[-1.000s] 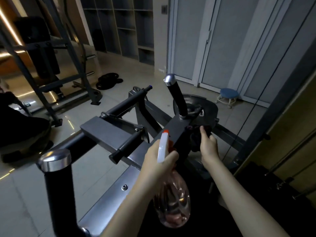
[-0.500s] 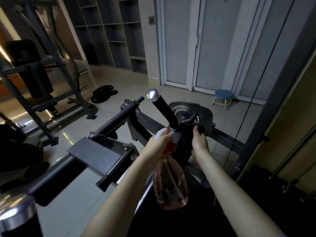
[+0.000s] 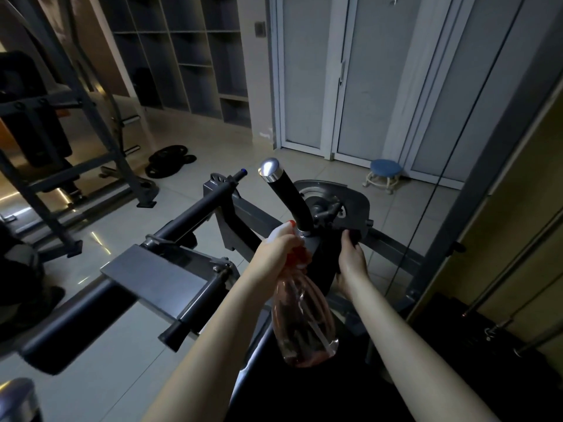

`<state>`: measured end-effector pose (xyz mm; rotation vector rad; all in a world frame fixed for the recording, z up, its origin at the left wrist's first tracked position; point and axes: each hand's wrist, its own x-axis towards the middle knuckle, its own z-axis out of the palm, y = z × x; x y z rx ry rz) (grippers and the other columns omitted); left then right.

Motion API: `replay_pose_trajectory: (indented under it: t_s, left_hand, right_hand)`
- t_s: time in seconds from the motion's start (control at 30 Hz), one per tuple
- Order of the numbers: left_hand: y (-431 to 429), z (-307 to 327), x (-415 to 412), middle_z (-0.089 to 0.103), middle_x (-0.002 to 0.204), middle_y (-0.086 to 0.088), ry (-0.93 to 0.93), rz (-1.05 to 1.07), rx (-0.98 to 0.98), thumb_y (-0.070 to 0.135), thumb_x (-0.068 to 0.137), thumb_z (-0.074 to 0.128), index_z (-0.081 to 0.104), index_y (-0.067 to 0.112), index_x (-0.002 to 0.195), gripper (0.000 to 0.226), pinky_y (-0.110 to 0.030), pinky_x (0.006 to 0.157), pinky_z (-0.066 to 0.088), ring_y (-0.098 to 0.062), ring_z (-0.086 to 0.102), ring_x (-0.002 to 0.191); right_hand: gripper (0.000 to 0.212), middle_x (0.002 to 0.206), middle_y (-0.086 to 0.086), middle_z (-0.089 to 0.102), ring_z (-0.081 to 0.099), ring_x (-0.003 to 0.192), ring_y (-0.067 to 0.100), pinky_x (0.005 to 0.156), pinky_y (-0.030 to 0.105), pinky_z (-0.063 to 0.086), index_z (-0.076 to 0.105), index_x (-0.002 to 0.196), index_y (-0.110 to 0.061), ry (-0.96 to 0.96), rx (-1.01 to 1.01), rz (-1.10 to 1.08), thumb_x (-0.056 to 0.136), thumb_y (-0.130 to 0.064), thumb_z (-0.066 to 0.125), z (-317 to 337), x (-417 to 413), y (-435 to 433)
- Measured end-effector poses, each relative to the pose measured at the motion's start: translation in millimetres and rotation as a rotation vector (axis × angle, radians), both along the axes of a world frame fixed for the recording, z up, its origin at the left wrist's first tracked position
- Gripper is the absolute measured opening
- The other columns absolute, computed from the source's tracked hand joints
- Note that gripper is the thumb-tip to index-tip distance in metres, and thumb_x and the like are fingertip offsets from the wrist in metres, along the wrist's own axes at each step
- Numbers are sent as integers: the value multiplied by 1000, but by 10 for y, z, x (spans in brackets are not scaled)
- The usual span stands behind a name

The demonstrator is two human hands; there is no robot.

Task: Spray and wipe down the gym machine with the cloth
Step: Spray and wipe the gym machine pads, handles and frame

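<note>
Fingers (image 3: 286,243) of the left hand (image 3: 278,252) grip the spray bottle (image 3: 301,324) neck; the right hand (image 3: 353,260) clasps the cloth (image 3: 330,251) against the gym machine (image 3: 158,278), just below the handle (image 3: 286,193). Aim the spray clear of the cloth hand, then wipe firmly.

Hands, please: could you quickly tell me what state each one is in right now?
Left hand: closed around the neck of the spray bottle.
Right hand: holding the dark cloth against the machine.
</note>
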<state>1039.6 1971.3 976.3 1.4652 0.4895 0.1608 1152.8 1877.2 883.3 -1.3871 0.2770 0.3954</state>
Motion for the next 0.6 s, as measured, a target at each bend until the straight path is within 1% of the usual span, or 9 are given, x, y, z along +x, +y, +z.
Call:
replay_pose_trajectory:
  t_s: [0.07, 0.13, 0.23, 0.3, 0.37, 0.43, 0.47, 0.53, 0.6]
  left_hand:
    - [-26, 10, -18, 59, 78, -12, -11, 15, 60, 4, 81, 45, 52, 16, 72, 17, -26, 52, 39, -26, 60, 76]
    - [-49, 31, -23, 58, 80, -15, -34, 58, 50, 6, 77, 46, 50, 8, 80, 6, -30, 57, 42, -26, 60, 76]
    - [-43, 60, -53, 47, 79, -14, -58, 114, 6, 14, 70, 48, 44, 0, 82, 19, -39, 66, 41, -28, 52, 75]
    - [-19, 90, -88, 44, 78, -13, -83, 151, -56, 9, 78, 47, 48, 6, 82, 5, -40, 67, 41, -27, 49, 72]
    - [27, 124, -117, 46, 77, -15, -108, 129, -68, 6, 79, 45, 45, 1, 83, 7, -40, 66, 41, -26, 49, 68]
    - [55, 168, -139, 54, 76, -18, -122, 78, -23, 12, 72, 46, 41, -5, 87, 23, -40, 66, 41, -26, 54, 67]
    - [62, 176, -141, 58, 77, -18, -124, 65, 6, 13, 71, 46, 41, -6, 89, 27, -40, 67, 42, -26, 56, 68]
    - [67, 205, -145, 59, 78, -18, -106, 79, 49, 13, 73, 46, 43, -7, 89, 26, -37, 66, 45, -27, 58, 72]
    - [49, 237, -150, 52, 76, -17, -113, 106, 51, 8, 79, 46, 41, -8, 86, 18, -29, 55, 42, -27, 51, 70]
  right_hand:
    - [73, 138, 11, 48, 50, 121, 32, 103, 47, 41, 36, 140, -11, -5, 2, 9, 86, -60, 44, -43, 28, 8]
    - [77, 139, 10, 47, 50, 122, 31, 104, 47, 41, 37, 140, -12, -2, 12, 8, 83, -63, 46, -53, 37, 12]
    - [74, 140, 11, 46, 49, 123, 31, 104, 48, 40, 36, 140, -13, 5, 31, 8, 84, -61, 46, -21, 26, -4]
    - [67, 141, 11, 43, 47, 125, 31, 106, 48, 38, 33, 141, -13, 16, 38, 6, 90, -55, 45, 8, 7, -21]
    - [66, 144, 12, 41, 44, 127, 31, 107, 47, 36, 30, 142, -13, 10, 26, 13, 92, -53, 44, 11, 9, -36]
    - [64, 145, 11, 39, 42, 129, 30, 108, 43, 34, 29, 143, -11, -7, 8, 21, 93, -50, 42, -12, 24, -48]
    - [63, 145, 11, 38, 41, 130, 30, 108, 40, 34, 29, 143, -10, -16, -4, 22, 95, -48, 41, -3, 20, -53]
    - [60, 145, 11, 38, 40, 130, 29, 107, 38, 34, 31, 142, -9, -32, -12, 19, 96, -46, 41, 17, 17, -56]
    - [58, 144, 12, 40, 42, 129, 29, 107, 38, 35, 33, 141, -8, -42, -7, 14, 96, -44, 42, 29, 17, -56]
